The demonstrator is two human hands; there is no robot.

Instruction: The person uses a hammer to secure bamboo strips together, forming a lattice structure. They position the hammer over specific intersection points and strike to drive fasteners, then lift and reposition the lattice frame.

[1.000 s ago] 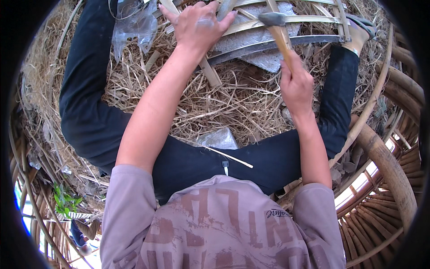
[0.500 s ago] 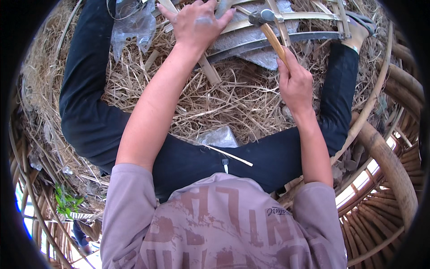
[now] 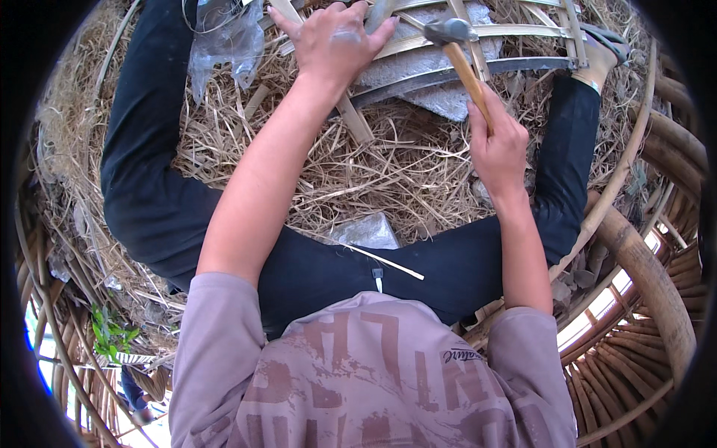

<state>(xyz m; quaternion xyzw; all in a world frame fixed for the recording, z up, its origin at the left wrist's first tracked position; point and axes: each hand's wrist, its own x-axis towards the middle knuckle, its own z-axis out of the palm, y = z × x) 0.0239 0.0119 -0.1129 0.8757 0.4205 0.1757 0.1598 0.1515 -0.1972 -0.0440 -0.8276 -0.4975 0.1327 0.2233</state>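
Holding hammer above slatted frame, left hand on the wood

Right hand (image 3: 499,142): clenched round the wooden handle of a hammer (image 3: 472,81), dark metal head uppermost, over the frame. Whether the head touches wood: cannot tell.

Left hand (image 3: 334,46): laid on the strips left of the hammer, back of hand up, thumb and little finger splayed. A grey smudge marks the back. Middle fingertips bend away near the upper edge; cannot tell if they grip a strip.

Frame (image 3: 515,30): pale curved strips with crosspieces, at the top of the view between the person's lower legs, partly cut off. A dark curved strip (image 3: 418,81) runs along its near side. Right end sits just beside the right foot (image 3: 595,63), which wears a dark sandal.

Under the frame: a greyish slab (image 3: 441,101), rough-looking. A flat slat (image 3: 352,121) sticks out toward the body from beneath the left wrist.

Ground: dry shavings (image 3: 373,175), loose and tangled. Crumpled clear plastic (image 3: 224,56) by the left leg; a shiny packet (image 3: 366,230) close to the lap. One thin pale stick (image 3: 387,263) lies across the dark trousers (image 3: 448,261).

Edges: thick bent poles (image 3: 650,291) at right, green leaves (image 3: 110,334) lower left.
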